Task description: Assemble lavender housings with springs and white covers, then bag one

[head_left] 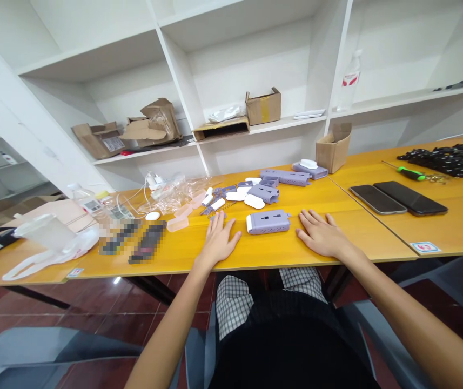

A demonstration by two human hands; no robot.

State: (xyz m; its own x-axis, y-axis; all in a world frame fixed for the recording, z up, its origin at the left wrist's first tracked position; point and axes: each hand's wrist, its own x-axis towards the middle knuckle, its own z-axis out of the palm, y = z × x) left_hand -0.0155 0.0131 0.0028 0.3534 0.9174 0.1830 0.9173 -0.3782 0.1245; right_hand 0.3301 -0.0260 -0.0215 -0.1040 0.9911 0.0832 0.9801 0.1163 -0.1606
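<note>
My left hand (pixel 218 241) lies flat on the yellow table (pixel 255 251), fingers spread, holding nothing. Its fingertips reach small purple parts and springs at the edge of a pile. My right hand (pixel 319 233) also rests palm down with its fingers apart. Between the two hands lies a purple plastic case (pixel 269 222) with a white end cap and two dark cut-outs, touched by neither hand. Behind it are white oval covers (pixel 254 201), a shorter purple shell (pixel 264 193) and longer purple shells (pixel 290 176).
Pink translucent trays (pixel 178 223), crumpled clear plastic (pixel 174 194) and bottles (pixel 87 202) are on the left. Two phones (pixel 409 198), a green-black screwdriver (pixel 411 173) and a heap of black parts (pixel 450 159) lie right. A cardboard box (pixel 334 148) stands behind, below white shelves.
</note>
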